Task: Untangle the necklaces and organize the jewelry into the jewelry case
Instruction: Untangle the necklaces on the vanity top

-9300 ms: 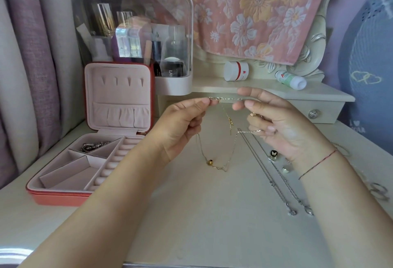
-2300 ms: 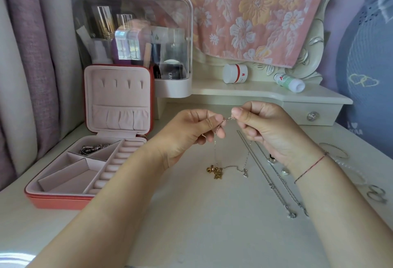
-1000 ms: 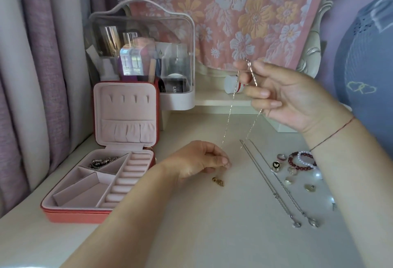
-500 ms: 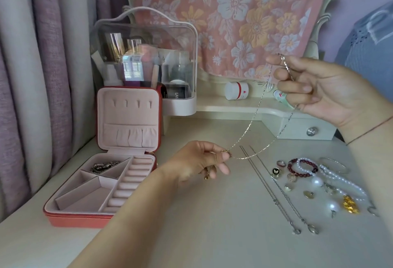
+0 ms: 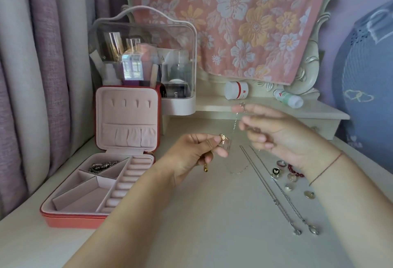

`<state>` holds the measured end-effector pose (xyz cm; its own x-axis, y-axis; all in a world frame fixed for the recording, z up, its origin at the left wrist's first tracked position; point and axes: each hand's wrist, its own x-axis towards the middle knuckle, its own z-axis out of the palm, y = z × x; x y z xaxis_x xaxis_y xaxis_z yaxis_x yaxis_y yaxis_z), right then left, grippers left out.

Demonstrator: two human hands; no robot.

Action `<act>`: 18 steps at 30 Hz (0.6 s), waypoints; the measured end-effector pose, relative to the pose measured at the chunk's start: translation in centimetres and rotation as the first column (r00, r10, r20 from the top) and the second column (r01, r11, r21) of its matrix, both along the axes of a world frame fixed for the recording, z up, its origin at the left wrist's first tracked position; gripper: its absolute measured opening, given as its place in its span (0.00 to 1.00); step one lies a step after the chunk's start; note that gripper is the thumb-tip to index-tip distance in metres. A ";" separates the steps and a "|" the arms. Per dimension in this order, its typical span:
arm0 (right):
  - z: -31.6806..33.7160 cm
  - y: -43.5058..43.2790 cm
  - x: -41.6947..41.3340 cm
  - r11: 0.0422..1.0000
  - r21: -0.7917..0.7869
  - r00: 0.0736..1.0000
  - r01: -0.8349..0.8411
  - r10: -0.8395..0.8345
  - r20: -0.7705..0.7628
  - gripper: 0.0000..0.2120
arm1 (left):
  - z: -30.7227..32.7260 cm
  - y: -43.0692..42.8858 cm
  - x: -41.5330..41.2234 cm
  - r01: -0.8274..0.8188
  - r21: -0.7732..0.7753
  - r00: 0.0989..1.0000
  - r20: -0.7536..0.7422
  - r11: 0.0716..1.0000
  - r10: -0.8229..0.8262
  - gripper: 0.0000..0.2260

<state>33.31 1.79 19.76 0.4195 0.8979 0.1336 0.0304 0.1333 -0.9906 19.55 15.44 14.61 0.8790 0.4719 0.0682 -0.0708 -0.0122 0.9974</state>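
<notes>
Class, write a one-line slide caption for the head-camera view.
Left hand and right hand hold a gold necklace beside the open jewelry case.

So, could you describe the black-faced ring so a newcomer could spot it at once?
On the white dressing table, find the two long silver chains lying side by side. Right of their upper stretch sits a cluster of small pieces; the black-faced ring lies at its left edge, the only one with a dark round face bearing a pale mark.

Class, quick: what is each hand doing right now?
Left hand: pinches the gold necklace.
Right hand: blurred, but pinches the same necklace's upper end.
</notes>
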 end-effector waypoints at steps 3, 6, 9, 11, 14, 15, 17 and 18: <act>-2.1 1.1 -0.8 0.997 -0.065 0.996 0.039 -0.034 0.084 0.16 | 0.0 0.1 0.1 -0.047 0.014 0.999 0.021 0.999 0.046 0.07; -3.4 1.8 -1.4 0.997 -0.080 0.996 0.020 -0.013 0.087 0.17 | -0.1 0.3 0.1 -0.075 0.036 0.996 0.043 0.997 0.074 0.06; -3.9 1.9 -1.6 0.998 -0.052 0.999 0.028 -0.026 0.047 0.15 | 0.0 0.3 0.1 -0.103 0.069 0.994 0.053 0.992 0.099 0.04; -4.4 1.8 -1.5 0.999 -0.027 0.999 0.043 -0.042 0.032 0.13 | 0.0 0.2 0.1 -0.122 0.114 0.991 0.064 0.986 0.115 0.03; -4.9 1.8 -1.6 0.998 -0.006 0.997 0.066 -0.066 0.039 0.09 | 0.0 -0.1 0.1 -0.151 0.208 0.987 0.077 0.966 0.138 0.04; -5.1 1.8 -1.6 0.997 -0.005 0.996 0.080 -0.080 0.043 0.06 | -0.1 -0.2 0.2 -0.161 0.234 0.986 0.076 0.959 0.147 0.04; -5.1 1.8 -1.6 0.994 0.001 0.994 0.105 -0.105 0.040 0.02 | -0.2 -0.3 0.3 -0.183 0.271 0.983 0.076 0.945 0.169 0.05; -5.1 1.8 -1.5 0.993 0.005 0.993 0.114 -0.114 0.035 0.02 | -0.2 -0.3 0.3 -0.194 0.287 0.981 0.078 0.938 0.179 0.05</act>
<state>31.80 3.62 14.63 0.5140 0.8441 0.1527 0.0803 0.1298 -0.9883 19.89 15.11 14.42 0.7690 0.5800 0.2687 -0.0883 -0.3200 0.9433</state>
